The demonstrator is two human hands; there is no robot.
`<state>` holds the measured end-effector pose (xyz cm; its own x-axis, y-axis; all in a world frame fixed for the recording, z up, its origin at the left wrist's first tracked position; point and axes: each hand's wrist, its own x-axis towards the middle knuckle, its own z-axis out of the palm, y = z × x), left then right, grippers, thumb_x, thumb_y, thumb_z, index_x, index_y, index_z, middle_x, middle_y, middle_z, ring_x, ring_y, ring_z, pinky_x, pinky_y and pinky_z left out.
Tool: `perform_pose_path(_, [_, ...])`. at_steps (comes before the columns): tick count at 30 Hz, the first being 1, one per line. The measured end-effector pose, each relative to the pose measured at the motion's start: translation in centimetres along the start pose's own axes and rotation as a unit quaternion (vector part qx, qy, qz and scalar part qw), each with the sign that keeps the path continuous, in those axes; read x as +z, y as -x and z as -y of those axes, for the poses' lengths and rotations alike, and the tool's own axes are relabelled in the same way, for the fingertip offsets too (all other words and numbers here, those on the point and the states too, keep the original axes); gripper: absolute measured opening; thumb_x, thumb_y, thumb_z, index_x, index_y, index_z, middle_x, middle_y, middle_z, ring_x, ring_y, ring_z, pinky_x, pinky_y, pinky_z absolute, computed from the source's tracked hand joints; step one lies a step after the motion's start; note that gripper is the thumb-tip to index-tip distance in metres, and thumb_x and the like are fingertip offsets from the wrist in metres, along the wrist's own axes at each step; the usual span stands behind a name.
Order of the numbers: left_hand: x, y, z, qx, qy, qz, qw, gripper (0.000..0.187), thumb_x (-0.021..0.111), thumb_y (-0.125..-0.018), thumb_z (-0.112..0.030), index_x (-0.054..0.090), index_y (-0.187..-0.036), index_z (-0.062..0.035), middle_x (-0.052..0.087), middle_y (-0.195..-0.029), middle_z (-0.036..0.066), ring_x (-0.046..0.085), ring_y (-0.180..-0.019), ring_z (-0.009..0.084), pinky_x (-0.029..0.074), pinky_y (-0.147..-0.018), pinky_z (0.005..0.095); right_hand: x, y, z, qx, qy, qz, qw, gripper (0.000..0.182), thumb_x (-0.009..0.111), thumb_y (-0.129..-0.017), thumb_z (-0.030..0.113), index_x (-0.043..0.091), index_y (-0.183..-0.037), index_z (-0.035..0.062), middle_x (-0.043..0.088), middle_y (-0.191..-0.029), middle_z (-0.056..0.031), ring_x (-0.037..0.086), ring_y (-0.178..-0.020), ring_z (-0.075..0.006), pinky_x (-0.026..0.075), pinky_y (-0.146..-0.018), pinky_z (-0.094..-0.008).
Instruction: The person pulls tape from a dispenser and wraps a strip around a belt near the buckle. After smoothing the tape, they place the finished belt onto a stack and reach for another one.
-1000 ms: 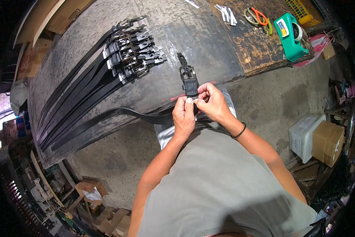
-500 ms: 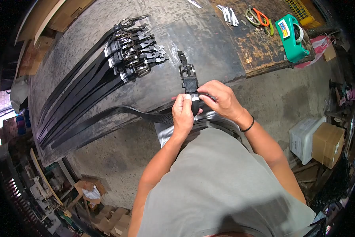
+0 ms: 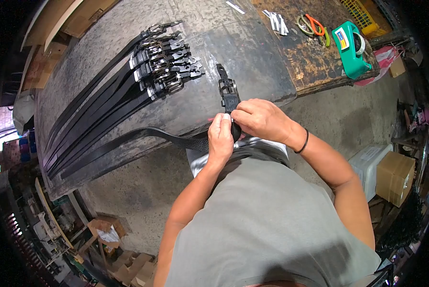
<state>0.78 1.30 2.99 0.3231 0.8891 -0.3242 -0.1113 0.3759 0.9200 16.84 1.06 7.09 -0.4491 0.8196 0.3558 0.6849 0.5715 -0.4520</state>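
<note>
A black belt (image 3: 231,101) lies with its buckle end pointing away from me over the table edge, and its strap curves off to the left. My left hand (image 3: 220,136) grips the strap just below the buckle, thumb on top. Close against it, my right hand (image 3: 262,118) has its fingertips pinched at the belt's right side, over the spot just under the buckle. Those fingers hide what lies between them. On the table to the left rests a stack of black belts (image 3: 95,91), their metal buckles bunched together at the far end.
The worktable (image 3: 252,52) carries white strips (image 3: 276,24), orange-handled scissors (image 3: 315,25) and a green tape dispenser (image 3: 347,52) at the right. A yellow basket (image 3: 358,14) stands beyond. Right of me on the floor are a plastic bin (image 3: 365,165) and a cardboard box (image 3: 394,179).
My right hand has moved left across the belt, closing in on my left thumb. It now covers the white band that showed on the strap. The left hand stays in place.
</note>
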Motion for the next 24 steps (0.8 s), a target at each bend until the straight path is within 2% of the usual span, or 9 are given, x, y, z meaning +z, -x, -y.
perform_pose_path(7, [0.4, 0.0, -0.4, -0.008, -0.014, -0.021, 1.000, 0.029, 0.038, -0.099, -0.022, 0.049, -0.083, -0.0008, 0.055, -0.067, 0.006, 0.057, -0.054, 0.0122, 0.047, -0.048, 0.0261, 0.3, 0.6, -0.3, 0.002, 0.006, 0.001, 1.000, 0.019, 0.066, -0.067, 0.004, 0.056, -0.083, 0.0050, 0.055, -0.077, -0.0069, 0.058, -0.072, -0.0263, 0.048, -0.065, -0.0356])
perform_pose_path(10, [0.4, -0.1, 0.0, -0.010, -0.020, -0.023, 0.999, 0.029, 0.039, -0.099, -0.023, 0.050, -0.085, -0.0007, 0.055, -0.069, 0.006, 0.058, -0.054, 0.0121, 0.049, -0.047, 0.0255, 0.4, 1.0, -0.3, 0.000, 0.031, -0.039, 0.999, 0.026, 0.071, -0.062, 0.012, 0.052, -0.081, 0.0078, 0.050, -0.074, -0.0059, 0.056, -0.070, -0.0253, 0.047, -0.063, -0.0362])
perform_pose_path(16, [0.3, -0.1, -0.9, -0.039, -0.003, -0.030, 0.999, 0.027, 0.040, -0.098, -0.026, 0.051, -0.090, -0.0030, 0.057, -0.074, 0.006, 0.059, -0.054, 0.0134, 0.051, -0.047, 0.0258, -0.1, 2.0, -1.0, 0.062, 0.063, -0.042, 0.995, 0.021, 0.067, -0.068, 0.007, 0.055, -0.086, 0.0066, 0.054, -0.079, -0.0070, 0.058, -0.073, -0.0258, 0.047, -0.064, -0.0366])
perform_pose_path(18, [0.3, -0.2, -0.6, -0.032, -0.002, -0.028, 0.999, 0.027, 0.040, -0.098, -0.026, 0.051, -0.090, -0.0030, 0.057, -0.074, 0.006, 0.058, -0.053, 0.0133, 0.052, -0.048, 0.0257, -0.2, 2.1, -0.7, 0.102, 0.003, -0.061, 0.993, 0.021, 0.068, -0.071, 0.002, 0.058, -0.090, 0.0035, 0.058, -0.082, -0.0086, 0.059, -0.073, -0.0274, 0.049, -0.065, -0.0360])
perform_pose_path(24, [0.5, 0.0, -0.6, -0.010, -0.003, -0.020, 1.000, 0.027, 0.038, -0.098, -0.023, 0.051, -0.087, -0.0021, 0.057, -0.075, 0.006, 0.058, -0.057, 0.0122, 0.053, -0.050, 0.0260, 0.5, 1.3, -0.3, 0.049, -0.037, -0.075, 0.995, 0.020, 0.069, -0.074, 0.005, 0.058, -0.090, 0.0025, 0.058, -0.078, -0.0103, 0.058, -0.070, -0.0279, 0.048, -0.063, -0.0362])
